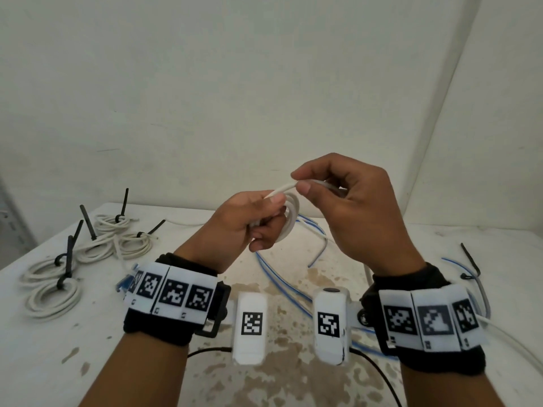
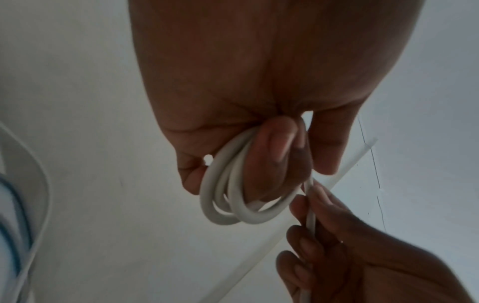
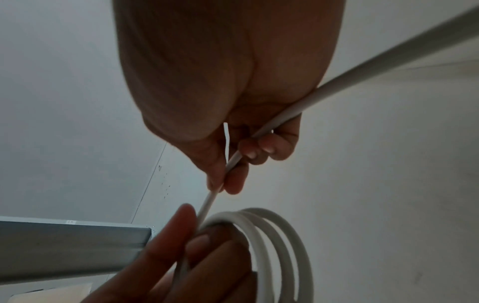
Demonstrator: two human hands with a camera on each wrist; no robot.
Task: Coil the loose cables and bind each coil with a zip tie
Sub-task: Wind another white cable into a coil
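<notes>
While both hands hang raised above the middle of the worktop (image 1: 293, 289), I have bare wall ahead and the far edge just beyond them, with tied coils (image 1: 88, 254) crowding the left side and blue cables (image 1: 282, 277) below. My left hand (image 1: 244, 227) grips the white cable coil (image 1: 289, 218); my right hand (image 1: 349, 210) pinches its free strand (image 1: 282, 190) just beside it.

Both hands raised close together, forearms angled inward

The left hand (image 1: 249, 224) is curled into a loose fist, thumb on top; the right hand (image 1: 349, 207), just beside and slightly higher, pinches thumb against forefinger, its other fingers bent. Both wrists wear marker-covered bands.
</notes>
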